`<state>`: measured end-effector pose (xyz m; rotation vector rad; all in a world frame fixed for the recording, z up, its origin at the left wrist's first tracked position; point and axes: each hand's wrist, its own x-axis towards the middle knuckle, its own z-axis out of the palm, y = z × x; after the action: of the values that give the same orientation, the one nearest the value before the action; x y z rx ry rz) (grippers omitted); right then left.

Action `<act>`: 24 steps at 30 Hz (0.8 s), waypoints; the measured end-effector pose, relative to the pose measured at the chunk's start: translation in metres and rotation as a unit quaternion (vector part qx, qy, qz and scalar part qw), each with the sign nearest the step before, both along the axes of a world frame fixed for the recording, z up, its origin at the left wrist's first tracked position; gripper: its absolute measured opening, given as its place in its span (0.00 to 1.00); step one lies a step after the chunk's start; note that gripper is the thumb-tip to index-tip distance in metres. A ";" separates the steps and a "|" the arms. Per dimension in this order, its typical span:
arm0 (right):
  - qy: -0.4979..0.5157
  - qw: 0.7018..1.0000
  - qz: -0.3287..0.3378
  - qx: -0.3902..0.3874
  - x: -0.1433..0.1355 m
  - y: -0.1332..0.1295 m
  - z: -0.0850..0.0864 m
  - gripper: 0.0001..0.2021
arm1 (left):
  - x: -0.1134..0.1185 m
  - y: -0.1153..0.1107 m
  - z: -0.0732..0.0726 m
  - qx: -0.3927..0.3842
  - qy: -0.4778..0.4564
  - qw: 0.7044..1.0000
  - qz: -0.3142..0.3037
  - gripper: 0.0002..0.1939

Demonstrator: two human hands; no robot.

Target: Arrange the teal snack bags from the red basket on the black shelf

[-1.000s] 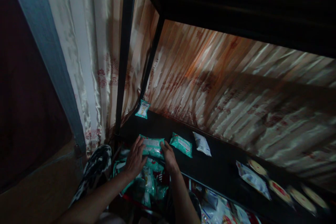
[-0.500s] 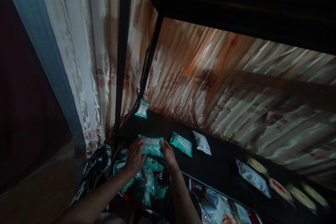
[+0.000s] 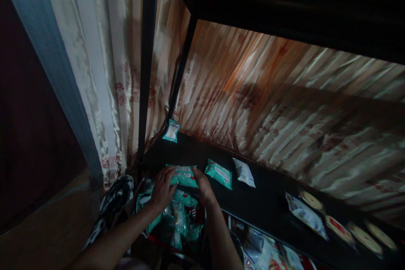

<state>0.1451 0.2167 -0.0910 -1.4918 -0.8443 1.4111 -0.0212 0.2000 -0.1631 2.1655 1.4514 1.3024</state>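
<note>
A green snack packet [image 3: 184, 176] is held by its two ends, over the near edge of the dark shelf [image 3: 265, 202]. My left hand [image 3: 163, 190] closes on its left end and my right hand [image 3: 204, 187] on its right end. Below my hands, a container [image 3: 155, 239] with a red rim is full of similar green packets [image 3: 179, 215]. Just right of my right hand a second green packet [image 3: 219, 174] lies on the shelf. Beside that one lies a white and blue packet [image 3: 243, 172].
A small green packet [image 3: 172, 130] leans in the shelf's far left corner. To the right lie a blue-white packet [image 3: 306, 215] and several round pale items [image 3: 338, 230]. Black posts [image 3: 148, 67] and pleated curtains [image 3: 268, 101] bound the shelf. More packages [image 3: 265, 249] sit below its edge.
The green packet has tilted slightly in my hands, so its printed face shows less. Both hands keep their hold, and the other packets stay put.
</note>
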 end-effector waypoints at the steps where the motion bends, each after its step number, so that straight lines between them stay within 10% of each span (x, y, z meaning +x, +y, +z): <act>1: 0.009 1.000 0.008 -0.012 0.000 0.000 0.004 0.25 | 0.000 0.001 0.002 -0.007 -0.011 1.000 0.002 0.22; 10: 0.132 0.991 -0.025 0.012 -0.002 0.009 -0.007 0.27 | 0.005 0.005 0.021 -0.186 -0.185 0.965 0.004 0.21; 19: 0.142 0.987 0.063 0.048 -0.014 0.002 -0.025 0.30 | 0.006 0.008 0.027 -0.414 -0.486 0.768 -0.045 0.27; 24: 0.145 0.984 0.067 0.081 -0.021 -0.003 -0.022 0.28 | 0.007 0.009 0.025 -0.427 -0.542 0.720 -0.078 0.27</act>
<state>0.1243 0.2135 -0.1127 -1.0921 -0.8647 1.5725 -0.0141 0.2087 -0.1382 0.6250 0.9508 1.1133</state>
